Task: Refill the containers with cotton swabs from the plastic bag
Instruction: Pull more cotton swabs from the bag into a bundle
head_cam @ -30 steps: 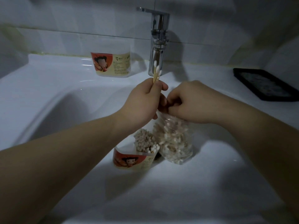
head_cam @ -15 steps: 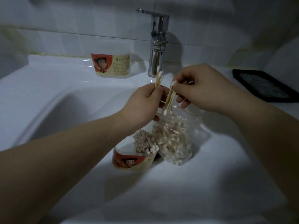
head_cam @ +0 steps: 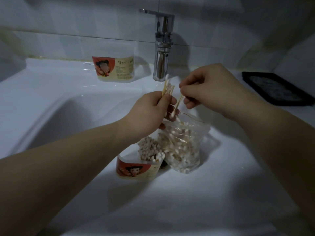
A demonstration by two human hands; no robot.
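Just left of the plastic bag stands the part-filled container. Above the bag's mouth my left hand grips an upright swab bundle. Also above the bag, my right hand pinches one swab, which hangs steeply. The container lies below the left hand, the nearer one.

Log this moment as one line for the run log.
left hand: holds swab bundle | right hand: pinches swabs above plastic bag | near container: part filled | far container: beside faucet
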